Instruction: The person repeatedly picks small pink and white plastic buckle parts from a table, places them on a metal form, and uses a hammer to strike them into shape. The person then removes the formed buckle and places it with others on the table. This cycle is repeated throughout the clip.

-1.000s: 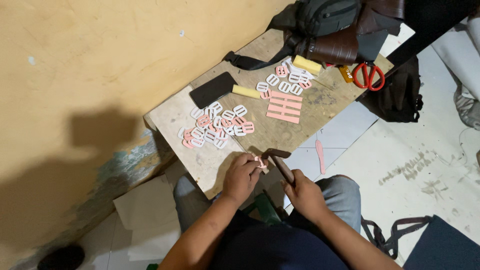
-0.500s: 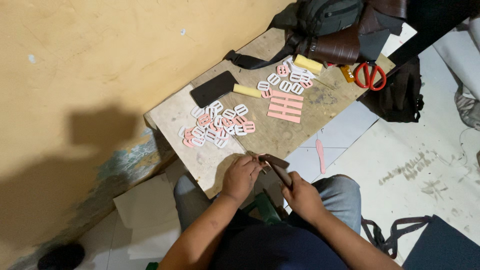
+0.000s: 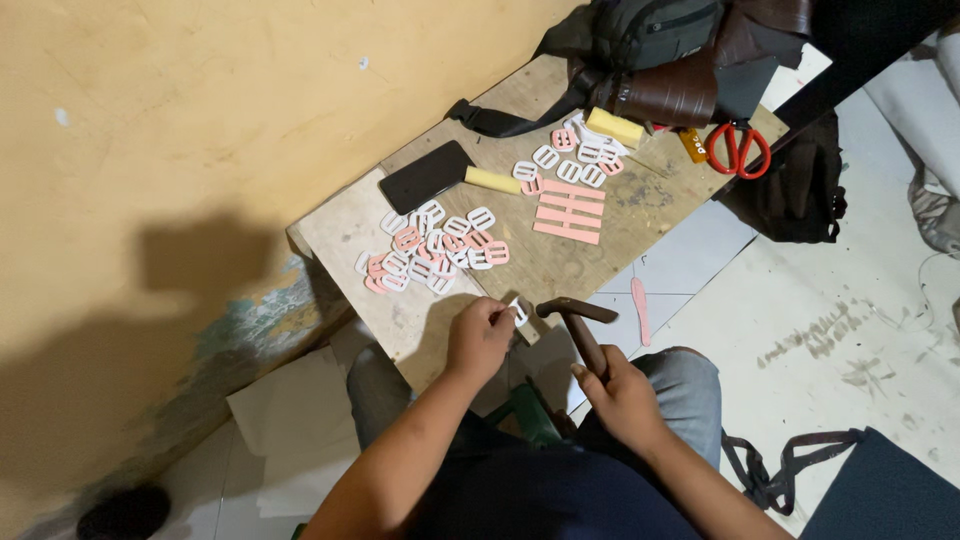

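Note:
My left hand pinches a small white buckle at the near edge of the wooden bench. My right hand grips the handle of a dark hammer, whose head hangs just right of the buckle. A heap of white and pink slide buckles lies on the bench left of centre. Further back a second group of buckles lies near several pink strips.
A black phone, two yellow blocks and red-handled scissors lie on the bench. Dark bags rest at the far end. A yellow wall runs along the left. A pink strip lies on the tiled floor.
The hammer head has lifted off the piece and sits a little right. My left hand now holds the buckle up at the bench edge.

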The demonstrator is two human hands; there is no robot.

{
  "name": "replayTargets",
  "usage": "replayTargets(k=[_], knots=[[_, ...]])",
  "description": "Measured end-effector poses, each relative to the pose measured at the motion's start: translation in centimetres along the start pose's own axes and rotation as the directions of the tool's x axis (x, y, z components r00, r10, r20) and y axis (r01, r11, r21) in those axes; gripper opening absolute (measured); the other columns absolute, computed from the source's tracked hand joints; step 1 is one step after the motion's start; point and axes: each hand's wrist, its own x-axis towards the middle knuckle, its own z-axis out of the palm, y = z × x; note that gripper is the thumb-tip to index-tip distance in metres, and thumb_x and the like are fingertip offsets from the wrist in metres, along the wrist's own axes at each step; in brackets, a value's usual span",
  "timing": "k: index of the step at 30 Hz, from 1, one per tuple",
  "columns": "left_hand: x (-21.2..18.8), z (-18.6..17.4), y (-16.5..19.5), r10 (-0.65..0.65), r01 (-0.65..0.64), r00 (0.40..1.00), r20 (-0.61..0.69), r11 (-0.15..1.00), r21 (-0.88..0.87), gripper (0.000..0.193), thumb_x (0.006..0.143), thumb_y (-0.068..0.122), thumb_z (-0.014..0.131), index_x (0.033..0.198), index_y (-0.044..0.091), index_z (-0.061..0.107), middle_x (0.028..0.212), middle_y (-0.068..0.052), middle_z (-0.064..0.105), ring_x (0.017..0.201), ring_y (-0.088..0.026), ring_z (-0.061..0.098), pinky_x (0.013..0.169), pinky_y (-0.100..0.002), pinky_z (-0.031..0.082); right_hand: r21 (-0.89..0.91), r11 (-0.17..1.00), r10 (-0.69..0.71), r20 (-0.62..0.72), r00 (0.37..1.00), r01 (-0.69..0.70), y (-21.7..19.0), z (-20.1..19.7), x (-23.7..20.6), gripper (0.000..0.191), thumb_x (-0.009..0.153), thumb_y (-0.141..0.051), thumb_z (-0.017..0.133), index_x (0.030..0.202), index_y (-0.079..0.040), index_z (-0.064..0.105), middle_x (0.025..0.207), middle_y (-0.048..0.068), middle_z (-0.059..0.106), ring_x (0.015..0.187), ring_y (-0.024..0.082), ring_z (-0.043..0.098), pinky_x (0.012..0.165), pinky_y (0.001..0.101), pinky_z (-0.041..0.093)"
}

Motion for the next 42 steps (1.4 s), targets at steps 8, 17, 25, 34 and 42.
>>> replayTargets(k=[8, 17, 25, 34, 42], knots=[[1.4, 0.7, -0.3, 0.097, -0.063, 0.988, -0.121, 0.964, 0.259, 0.022, 0.084, 0.023, 0.076, 0.079, 0.002, 0.073, 0.071, -0.015, 0.072, 0.067, -0.030, 0.072, 0.064, -0.041, 0.055, -0.232, 0.965, -0.106, 0.072, 0.992, 0.120, -0.6, 0.6, 0.6, 0.031, 0.091, -0.034, 0.068, 0.108, -0.009, 0.061, 0.083, 0.020, 0.072, 0.079, 0.040, 0.071, 0.068, 0.0483, 0.055], [0.9, 0.9, -0.5, 0.231, -0.186, 0.963, -0.140, 0.943, 0.276, 0.016, 0.085, 0.018, 0.072, 0.086, 0.002, 0.074, 0.079, -0.017, 0.072, 0.077, -0.034, 0.071, 0.069, -0.044, 0.055, -0.246, 0.965, -0.054, 0.155, 0.986, 0.092, -0.9, 1.0, 2.1, 0.032, 0.091, -0.033, 0.065, 0.110, -0.008, 0.057, 0.087, 0.022, 0.073, 0.085, 0.042, 0.070, 0.074, 0.0503, 0.055], [0.3, 0.3, -0.6, 0.263, -0.235, 0.964, -0.035, 0.908, 0.347, 0.030, 0.082, 0.019, 0.075, 0.105, 0.002, 0.068, 0.092, -0.017, 0.070, 0.086, -0.034, 0.069, 0.075, -0.044, 0.055, -0.190, 0.982, 0.034, 0.116, 0.993, -0.011, -2.0, 1.0, 1.8, 0.033, 0.092, -0.037, 0.065, 0.107, -0.008, 0.058, 0.081, 0.023, 0.072, 0.081, 0.041, 0.071, 0.072, 0.0502, 0.054], [0.2, 0.1, 0.1, 0.205, -0.183, 0.978, -0.047, 0.939, 0.292, 0.039, 0.078, 0.021, 0.075, 0.110, 0.005, 0.060, 0.089, -0.015, 0.066, 0.083, -0.033, 0.067, 0.073, -0.044, 0.054, -0.218, 0.969, -0.090, 0.108, 0.990, 0.112, -1.2, 1.9, 3.0, 0.031, 0.092, -0.034, 0.066, 0.107, -0.008, 0.057, 0.084, 0.022, 0.071, 0.082, 0.042, 0.070, 0.071, 0.0498, 0.054], [0.1, 0.0, 0.1, 0.260, -0.235, 0.965, -0.027, 0.909, 0.343, 0.034, 0.079, 0.018, 0.074, 0.109, 0.007, 0.065, 0.097, -0.015, 0.067, 0.089, -0.033, 0.067, 0.076, -0.044, 0.054, -0.209, 0.971, -0.104, 0.070, 0.992, 0.117, 1.0, 1.7, 1.2, 0.034, 0.093, -0.036, 0.069, 0.102, -0.005, 0.058, 0.081, 0.021, 0.070, 0.076, 0.041, 0.069, 0.067, 0.0491, 0.053]])
